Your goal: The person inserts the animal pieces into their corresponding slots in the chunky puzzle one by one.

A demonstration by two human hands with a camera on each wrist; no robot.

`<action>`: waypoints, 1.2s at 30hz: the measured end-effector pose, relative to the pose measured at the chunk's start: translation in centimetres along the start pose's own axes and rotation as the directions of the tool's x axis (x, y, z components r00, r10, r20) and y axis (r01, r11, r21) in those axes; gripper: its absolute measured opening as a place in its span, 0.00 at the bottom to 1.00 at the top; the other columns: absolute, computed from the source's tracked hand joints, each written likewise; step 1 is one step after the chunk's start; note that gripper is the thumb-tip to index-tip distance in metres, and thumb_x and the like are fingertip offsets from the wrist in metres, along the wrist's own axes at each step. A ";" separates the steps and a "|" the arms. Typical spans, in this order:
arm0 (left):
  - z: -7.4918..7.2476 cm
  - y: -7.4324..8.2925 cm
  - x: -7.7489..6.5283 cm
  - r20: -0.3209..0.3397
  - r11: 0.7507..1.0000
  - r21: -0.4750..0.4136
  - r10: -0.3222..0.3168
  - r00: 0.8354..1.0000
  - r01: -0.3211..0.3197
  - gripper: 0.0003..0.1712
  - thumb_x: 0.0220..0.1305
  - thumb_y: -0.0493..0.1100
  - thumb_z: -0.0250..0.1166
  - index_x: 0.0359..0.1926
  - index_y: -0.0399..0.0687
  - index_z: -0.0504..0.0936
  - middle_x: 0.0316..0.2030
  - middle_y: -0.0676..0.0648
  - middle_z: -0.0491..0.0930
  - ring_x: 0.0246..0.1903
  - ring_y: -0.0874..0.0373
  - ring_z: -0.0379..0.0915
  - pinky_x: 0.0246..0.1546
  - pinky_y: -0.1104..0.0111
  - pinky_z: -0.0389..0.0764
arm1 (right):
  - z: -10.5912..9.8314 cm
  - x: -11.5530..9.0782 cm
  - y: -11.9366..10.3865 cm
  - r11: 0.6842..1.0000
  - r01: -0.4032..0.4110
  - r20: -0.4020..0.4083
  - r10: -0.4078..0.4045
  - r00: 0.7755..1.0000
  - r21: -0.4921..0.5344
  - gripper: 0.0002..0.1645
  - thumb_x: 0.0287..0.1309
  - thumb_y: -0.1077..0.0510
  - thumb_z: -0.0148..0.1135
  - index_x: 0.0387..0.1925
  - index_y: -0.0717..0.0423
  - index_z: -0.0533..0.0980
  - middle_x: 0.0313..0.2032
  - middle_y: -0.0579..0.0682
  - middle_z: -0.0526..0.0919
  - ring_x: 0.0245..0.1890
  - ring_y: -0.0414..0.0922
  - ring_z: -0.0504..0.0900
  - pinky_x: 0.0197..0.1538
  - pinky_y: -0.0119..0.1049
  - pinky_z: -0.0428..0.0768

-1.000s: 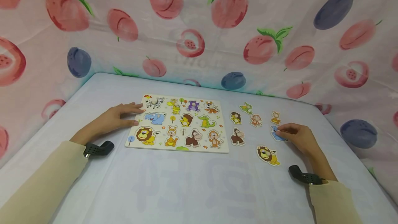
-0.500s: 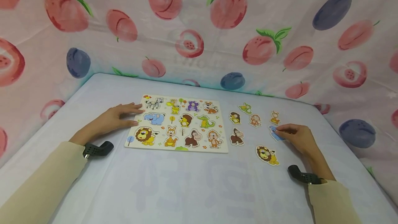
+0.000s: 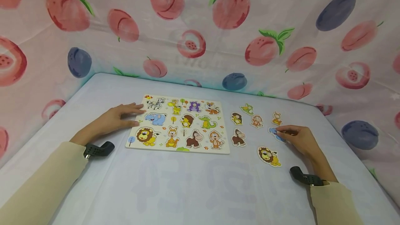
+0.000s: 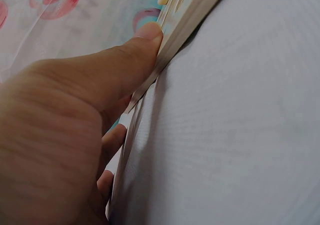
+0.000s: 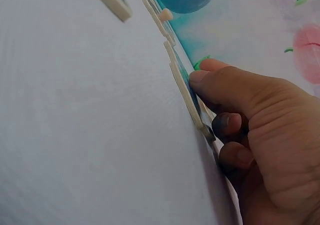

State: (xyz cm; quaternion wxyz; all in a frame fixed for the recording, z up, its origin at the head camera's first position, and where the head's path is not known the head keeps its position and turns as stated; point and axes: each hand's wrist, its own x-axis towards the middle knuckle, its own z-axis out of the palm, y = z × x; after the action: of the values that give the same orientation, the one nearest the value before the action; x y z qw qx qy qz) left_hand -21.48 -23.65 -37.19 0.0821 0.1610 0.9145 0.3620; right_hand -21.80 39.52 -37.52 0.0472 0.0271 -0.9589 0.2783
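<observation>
While our left hand (image 3: 117, 117) rests relaxed at the left edge of the puzzle board (image 3: 164, 133), fingers loose, we've got our right hand (image 3: 298, 138) pinching the blue elephant piece (image 3: 273, 132) over to the right of the board. It's between the kangaroo piece (image 3: 276, 118) on the far side and the lion piece (image 3: 269, 157) nearer us; whether it's off the tabletop (image 3: 187, 190), we honestly can't tell.

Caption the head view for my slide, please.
Left hand touching the puzzle board, right hand pinching the blue elephant piece.
</observation>
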 end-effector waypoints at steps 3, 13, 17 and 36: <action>0.0 0.1 0.0 0.001 1.000 0.005 0.000 1.000 0.000 0.33 0.59 0.58 0.66 0.64 0.56 0.74 0.70 0.50 0.59 0.72 0.46 0.41 0.64 0.37 0.43 | 0.0 0.0 0.1 1.000 0.008 0.005 -0.008 1.000 0.001 0.19 0.60 0.44 0.64 0.45 0.53 0.83 0.45 0.55 0.81 0.41 0.47 0.70 0.36 0.32 0.68; 0.0 0.1 -0.1 0.004 1.000 0.012 -0.012 1.000 0.012 0.33 0.59 0.59 0.65 0.64 0.57 0.74 0.71 0.50 0.58 0.72 0.46 0.41 0.64 0.37 0.43 | 0.0 0.2 0.1 0.999 -0.044 0.013 0.044 0.999 0.015 0.22 0.58 0.41 0.65 0.44 0.53 0.83 0.48 0.56 0.81 0.46 0.50 0.71 0.44 0.38 0.69; 0.0 0.1 -0.2 0.006 1.000 0.011 -0.019 1.000 0.019 0.33 0.60 0.60 0.65 0.64 0.58 0.74 0.71 0.50 0.58 0.72 0.45 0.40 0.64 0.36 0.43 | -0.1 0.1 -0.1 1.000 -0.016 0.008 0.016 1.000 0.014 0.21 0.57 0.43 0.66 0.43 0.54 0.84 0.47 0.56 0.81 0.46 0.49 0.72 0.43 0.36 0.69; 0.0 0.3 -0.2 0.002 1.000 -0.010 -0.011 1.000 0.011 0.33 0.59 0.59 0.66 0.63 0.56 0.74 0.71 0.50 0.58 0.72 0.43 0.39 0.64 0.36 0.41 | -0.4 0.8 -2.6 0.995 0.095 -0.009 -0.095 0.995 0.030 0.17 0.58 0.46 0.66 0.42 0.52 0.84 0.43 0.53 0.83 0.37 0.47 0.72 0.29 0.26 0.72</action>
State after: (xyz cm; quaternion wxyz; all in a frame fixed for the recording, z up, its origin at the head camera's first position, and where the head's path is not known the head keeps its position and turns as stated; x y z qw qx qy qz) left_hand -21.23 -23.48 -36.99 0.0860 0.1559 0.9135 0.3657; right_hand -22.35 37.52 -35.74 0.0639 0.0723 -0.9520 0.2904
